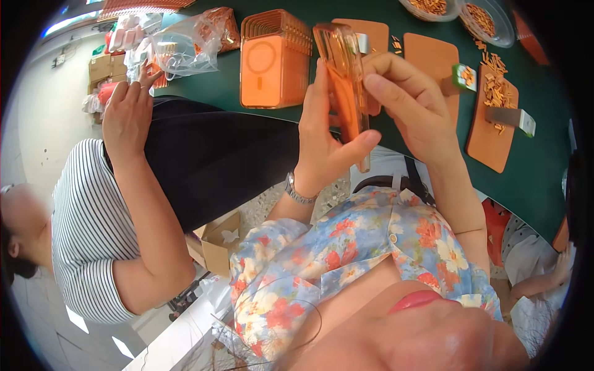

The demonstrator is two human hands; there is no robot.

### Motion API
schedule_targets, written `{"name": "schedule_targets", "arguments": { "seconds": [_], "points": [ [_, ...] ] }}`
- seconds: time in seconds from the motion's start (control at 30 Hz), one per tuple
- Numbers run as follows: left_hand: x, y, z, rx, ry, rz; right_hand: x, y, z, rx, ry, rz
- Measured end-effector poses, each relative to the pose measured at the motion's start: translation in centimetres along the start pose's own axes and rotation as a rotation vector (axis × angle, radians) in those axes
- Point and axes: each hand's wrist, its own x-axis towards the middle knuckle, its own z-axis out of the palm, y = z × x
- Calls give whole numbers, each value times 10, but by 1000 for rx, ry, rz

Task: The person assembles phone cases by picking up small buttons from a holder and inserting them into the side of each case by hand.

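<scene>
Holding in the head view: the left hand (322,139) is closed around a clear-edged phone case (348,93) with an orange panel, its fingers along the left side and its thumb across the lower part. The case stands upright with a slight tilt, between the two hands. The right hand (414,93) is at the case's right edge, thumb and forefinger bent close together; whether they clamp the edge or only touch it cannot be told. A metal-banded wristwatch (298,189) sits on the left wrist. Just left of the left hand's fingertips, a row of orange phone cases (266,77) stands on the green table (421,157). Farther left and beyond lies a clear plastic bag (198,44). Beyond the right hand lie two orange boards, one directly ahead (374,29) and one just to its right (427,52). Farther right, a third orange board (489,143) carries a pile of small gold-coloured pieces (497,89). Beyond that pile, two clear bowls (509,37) contain similar pieces. Well left of the left hand, a co-worker's raised hand (129,120) is separate from the case.
</scene>
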Motion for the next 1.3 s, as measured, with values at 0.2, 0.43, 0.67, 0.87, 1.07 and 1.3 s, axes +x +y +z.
{"name": "schedule_targets", "arguments": {
  "seconds": [0.2, 0.43, 0.67, 0.87, 1.07, 1.3],
  "points": [
    [-13, -8, 0, 99, 23, 16, -11, 8, 2, -34, -50, 126],
    [-11, -19, -7, 102, -57, -63, -17, 15, -4, 13, 26, 204],
    [-19, -36, -4, 38, -95, -66, -33, 39, -6, 105, 15, 188],
    [-22, -65, 5, -22, -133, -79, -43, 58, -15, 44, 0, 172],
    [-18, -74, -2, 82, -132, -56, -41, 81, -16, 73, 14, 160],
    [-6, -93, -6, 73, -64, -47, -25, 93, -18, 124, 33, 127]
  ]
}}
